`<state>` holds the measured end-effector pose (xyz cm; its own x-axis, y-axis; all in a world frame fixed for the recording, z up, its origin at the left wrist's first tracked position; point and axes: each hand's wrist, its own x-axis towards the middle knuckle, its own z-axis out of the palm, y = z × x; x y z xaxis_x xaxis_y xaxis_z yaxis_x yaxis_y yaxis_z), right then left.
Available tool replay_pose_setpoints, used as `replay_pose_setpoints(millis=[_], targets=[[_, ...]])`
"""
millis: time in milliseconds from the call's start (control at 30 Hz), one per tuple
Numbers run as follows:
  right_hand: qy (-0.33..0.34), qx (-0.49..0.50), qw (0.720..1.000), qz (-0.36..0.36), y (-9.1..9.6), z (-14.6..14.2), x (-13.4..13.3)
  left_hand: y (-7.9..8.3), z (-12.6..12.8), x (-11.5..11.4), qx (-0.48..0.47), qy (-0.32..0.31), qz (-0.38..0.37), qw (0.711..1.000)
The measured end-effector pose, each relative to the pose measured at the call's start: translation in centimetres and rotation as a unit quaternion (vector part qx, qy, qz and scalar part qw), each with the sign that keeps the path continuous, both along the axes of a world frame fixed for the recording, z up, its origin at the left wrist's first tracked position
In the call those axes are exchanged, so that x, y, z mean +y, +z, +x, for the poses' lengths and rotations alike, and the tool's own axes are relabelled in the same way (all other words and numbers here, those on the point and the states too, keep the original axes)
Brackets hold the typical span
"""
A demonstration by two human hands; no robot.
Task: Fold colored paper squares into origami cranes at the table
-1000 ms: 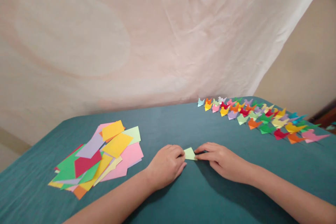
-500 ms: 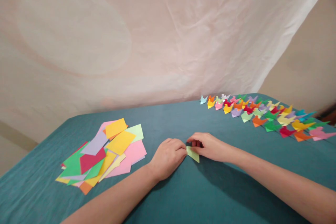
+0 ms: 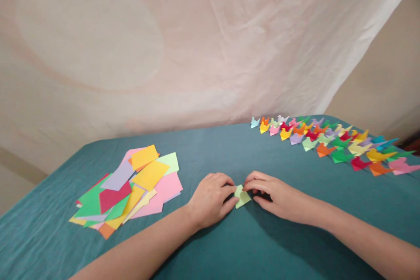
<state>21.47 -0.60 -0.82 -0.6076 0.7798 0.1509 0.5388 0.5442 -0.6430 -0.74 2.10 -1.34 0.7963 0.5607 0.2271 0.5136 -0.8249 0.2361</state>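
A small folded piece of light green paper [image 3: 242, 197] lies on the teal tablecloth [image 3: 229, 245] in front of me. My left hand [image 3: 211, 199] pinches its left edge with curled fingers. My right hand [image 3: 275, 194] presses its fingertips on the paper's right edge. Both hands rest on the cloth and meet over the paper.
A loose pile of coloured paper squares [image 3: 127, 188] lies at the left. Several rows of small folded paper birds [image 3: 328, 142] in many colours stand at the back right. A pale cloth backdrop [image 3: 164, 52] hangs behind the table.
The green paper has been turned and refolded between my fingers. My right hand drew back toward me and now presses the paper's right edge. The left hand stays on the left edge.
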Motion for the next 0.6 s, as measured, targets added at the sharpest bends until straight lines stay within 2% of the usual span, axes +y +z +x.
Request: replay_pose_setpoints(millis=[167, 333, 467, 600], targets=[[0.015, -0.019, 0.998, 0.062, -1.1, 0.3, 0.2, -0.3, 0.0, -0.2, -0.016, 0.011, -0.026, 0.999], [0.026, -0.065, 0.985, 0.160, -2.4, 0.4, 0.5, -0.7, -0.2, -0.2, -0.049, 0.023, -0.037, 0.998], [0.034, -0.094, 0.969, 0.224, -2.6, 0.5, 0.3, -0.3, -0.2, -0.4, -0.063, 0.023, -0.039, 0.997], [0.005, -0.123, 0.957, 0.263, -2.5, 0.3, -0.1, -0.1, 0.0, -0.4, -0.052, 0.007, -0.037, 0.998]])
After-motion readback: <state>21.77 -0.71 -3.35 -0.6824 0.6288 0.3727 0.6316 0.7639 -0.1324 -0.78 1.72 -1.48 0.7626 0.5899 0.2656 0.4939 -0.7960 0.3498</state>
